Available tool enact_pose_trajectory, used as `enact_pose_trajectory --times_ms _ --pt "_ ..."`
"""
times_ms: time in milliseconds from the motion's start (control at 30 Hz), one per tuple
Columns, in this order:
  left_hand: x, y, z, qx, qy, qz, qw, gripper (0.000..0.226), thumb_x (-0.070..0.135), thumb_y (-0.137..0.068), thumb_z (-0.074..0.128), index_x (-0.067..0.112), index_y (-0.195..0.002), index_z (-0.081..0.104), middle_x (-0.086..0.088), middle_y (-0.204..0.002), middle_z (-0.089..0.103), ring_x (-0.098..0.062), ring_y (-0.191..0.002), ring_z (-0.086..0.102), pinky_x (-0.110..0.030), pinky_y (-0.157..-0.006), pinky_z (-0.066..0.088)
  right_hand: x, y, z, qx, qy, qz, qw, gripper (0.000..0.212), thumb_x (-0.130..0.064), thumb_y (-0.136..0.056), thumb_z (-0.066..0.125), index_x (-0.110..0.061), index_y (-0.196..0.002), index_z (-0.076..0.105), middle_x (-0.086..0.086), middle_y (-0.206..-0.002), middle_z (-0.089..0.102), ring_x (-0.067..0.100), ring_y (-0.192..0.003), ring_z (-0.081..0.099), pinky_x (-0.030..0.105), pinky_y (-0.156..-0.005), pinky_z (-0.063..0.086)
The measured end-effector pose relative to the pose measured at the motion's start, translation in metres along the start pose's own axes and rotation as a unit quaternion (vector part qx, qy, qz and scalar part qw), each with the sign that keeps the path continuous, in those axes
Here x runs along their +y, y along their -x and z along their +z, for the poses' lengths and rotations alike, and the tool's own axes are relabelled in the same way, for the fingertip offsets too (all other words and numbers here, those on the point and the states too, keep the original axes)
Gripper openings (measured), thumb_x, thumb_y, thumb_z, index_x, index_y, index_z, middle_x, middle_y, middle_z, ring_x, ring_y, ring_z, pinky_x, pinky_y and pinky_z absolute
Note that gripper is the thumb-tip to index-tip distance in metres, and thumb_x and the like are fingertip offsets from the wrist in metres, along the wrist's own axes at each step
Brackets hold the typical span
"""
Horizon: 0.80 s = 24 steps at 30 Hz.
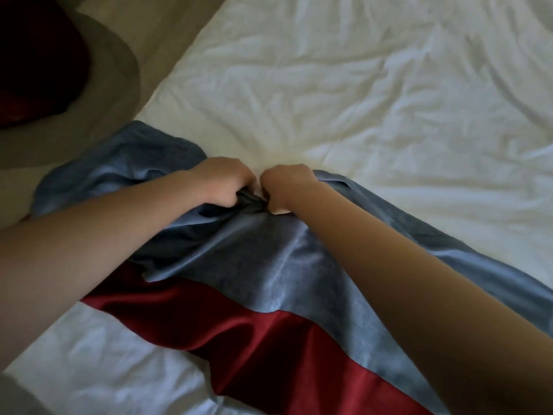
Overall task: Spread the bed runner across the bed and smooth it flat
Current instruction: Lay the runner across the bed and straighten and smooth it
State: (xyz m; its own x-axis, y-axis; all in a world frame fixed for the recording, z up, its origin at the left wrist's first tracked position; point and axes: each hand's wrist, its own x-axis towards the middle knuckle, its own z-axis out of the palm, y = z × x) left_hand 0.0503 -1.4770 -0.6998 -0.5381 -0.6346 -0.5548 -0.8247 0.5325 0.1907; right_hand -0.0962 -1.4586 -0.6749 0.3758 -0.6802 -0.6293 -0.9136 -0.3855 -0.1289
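Our forearms (89, 250) reach out over the bed (374, 85), its white cover creased. The bed runner (269, 265), blue-grey with a red band, lies across the near end. Its long axis runs from the bed's left edge toward lower right, and it is bunched at the left and rumpled in the middle. Our left hand (223, 181) and right hand (287, 187), almost touching, each curl tight round a gathered fold (251, 204) at the runner's far edge, straight ahead. Neither is nearer; we judge the coming move draws them apart along that axis.
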Motion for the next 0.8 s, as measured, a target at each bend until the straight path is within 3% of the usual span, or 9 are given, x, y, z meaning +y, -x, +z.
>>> enact_pose_trajectory --times_ms 100,167,267,333,400,533,600,700,800 --pt "-0.008 0.001 -0.010 0.025 -0.016 0.002 1.000 0.013 0.017 -0.079 0.055 0.029 -0.080 0.058 0.005 -0.081 0.056 -0.022 -0.072 0.054 -0.031 -0.060 0.040 -0.003 -0.002 -0.010 -0.059 -0.022 0.013 0.998 0.013 -0.017 -0.075 0.061 -0.013 -0.078 0.049 0.001 -0.071 0.049 0.019 -0.058 0.046 0.031 -0.061 0.038" --pt "-0.023 0.003 -0.024 0.076 -0.029 -0.015 0.997 0.011 0.017 -0.080 0.054 0.023 -0.086 0.060 -0.001 -0.089 0.060 -0.027 -0.077 0.057 -0.033 -0.062 0.042 0.000 -0.006 -0.018 -0.066 -0.044 0.026 0.996 0.020 -0.017 -0.074 0.065 -0.011 -0.091 0.059 0.008 -0.085 0.059 0.026 -0.072 0.057 0.030 -0.065 0.040" --pt "-0.054 0.008 -0.048 0.215 -0.043 -0.059 0.974 0.013 0.011 -0.080 0.054 0.014 -0.091 0.061 -0.014 -0.096 0.060 -0.036 -0.086 0.058 -0.040 -0.066 0.046 0.010 -0.021 -0.023 0.107 -0.090 0.090 0.986 0.034 -0.015 -0.083 0.057 -0.012 -0.117 0.058 0.012 -0.120 0.057 0.032 -0.111 0.055 0.035 -0.080 0.043" --pt "-0.067 0.007 -0.059 0.309 -0.060 -0.073 0.946 0.011 0.010 -0.082 0.051 0.008 -0.091 0.058 -0.018 -0.094 0.058 -0.038 -0.087 0.055 -0.046 -0.067 0.045 0.015 -0.028 -0.020 0.261 -0.080 0.149 0.950 0.034 -0.009 -0.082 0.056 -0.010 -0.116 0.053 0.012 -0.120 0.053 0.032 -0.112 0.050 0.038 -0.079 0.041" --pt "-0.072 0.003 -0.062 0.348 -0.064 -0.081 0.932 0.010 0.011 -0.083 0.051 0.007 -0.091 0.057 -0.018 -0.094 0.057 -0.037 -0.088 0.053 -0.045 -0.068 0.041 0.018 -0.034 -0.013 0.305 -0.091 0.201 0.927 0.029 -0.007 -0.085 0.054 -0.009 -0.114 0.048 0.012 -0.115 0.053 0.032 -0.106 0.050 0.036 -0.074 0.034" --pt "-0.082 -0.001 -0.051 0.256 -0.044 -0.123 0.958 0.032 0.030 -0.082 0.060 0.009 -0.106 0.055 -0.016 -0.103 0.057 -0.037 -0.096 0.053 -0.046 -0.077 0.041 0.018 -0.041 0.005 0.254 -0.079 0.224 0.938 0.026 -0.013 -0.086 0.057 -0.011 -0.110 0.046 0.010 -0.107 0.056 0.030 -0.100 0.052 0.035 -0.073 0.030" --pt "-0.091 0.004 -0.047 0.191 0.004 -0.162 0.968 0.033 0.033 -0.079 0.062 0.011 -0.102 0.054 -0.013 -0.095 0.056 -0.036 -0.091 0.054 -0.045 -0.075 0.043 0.021 -0.042 0.005 0.240 -0.113 0.224 0.938 0.029 -0.018 -0.083 0.059 -0.014 -0.108 0.046 0.007 -0.103 0.055 0.029 -0.097 0.051 0.036 -0.075 0.030" --pt "-0.098 0.011 -0.045 0.122 0.062 -0.172 0.976 0.012 0.018 -0.077 0.063 0.015 -0.082 0.053 -0.009 -0.080 0.054 -0.034 -0.080 0.056 -0.040 -0.065 0.044 0.029 -0.042 -0.003 0.198 -0.275 0.226 0.913 0.028 -0.029 -0.076 0.061 -0.020 -0.100 0.050 0.000 -0.090 0.053 0.024 -0.086 0.049 0.036 -0.078 0.029" --pt "-0.105 0.014 -0.056 0.166 -0.048 -0.152 0.973 0.014 0.001 -0.074 0.060 0.010 -0.085 0.063 -0.016 -0.092 0.059 -0.038 -0.089 0.056 -0.042 -0.069 0.044 0.037 -0.040 -0.010 0.221 -0.390 0.194 0.872 0.013 -0.031 -0.079 0.056 -0.018 -0.079 0.055 -0.001 -0.070 0.054 0.026 -0.076 0.053 0.035 -0.074 0.037"
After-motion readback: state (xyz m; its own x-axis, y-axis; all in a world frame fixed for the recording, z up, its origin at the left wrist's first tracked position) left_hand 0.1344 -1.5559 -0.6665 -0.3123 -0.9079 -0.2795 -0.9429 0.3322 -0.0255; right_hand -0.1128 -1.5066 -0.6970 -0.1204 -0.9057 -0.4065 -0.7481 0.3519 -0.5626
